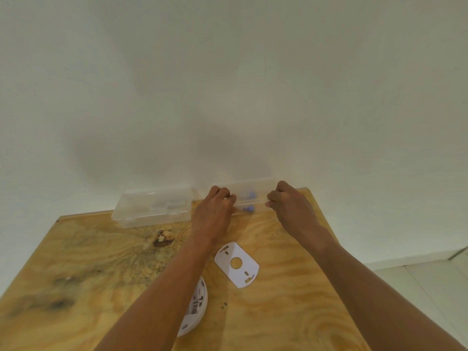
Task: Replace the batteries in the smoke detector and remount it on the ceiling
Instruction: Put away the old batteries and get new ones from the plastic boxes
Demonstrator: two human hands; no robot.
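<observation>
- While both hands, left (215, 209) and right (288, 203), pinch the clear box (253, 192) at 12 o'clock, detector (196, 306) lies at 6, plate (236, 264) central.
- Risk: lid pops, contents spill off table (76, 274).

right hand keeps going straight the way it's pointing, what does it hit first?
The right hand is apparently already gripping the clear plastic box, so the box first; the white wall is just behind.

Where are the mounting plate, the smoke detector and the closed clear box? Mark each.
mounting plate (236, 265): head view, flat white face beside its round centre hole.
smoke detector (198, 304): head view, visible right part of its underside, beside the left forearm.
closed clear box (154, 207): head view, middle of its lid.
</observation>
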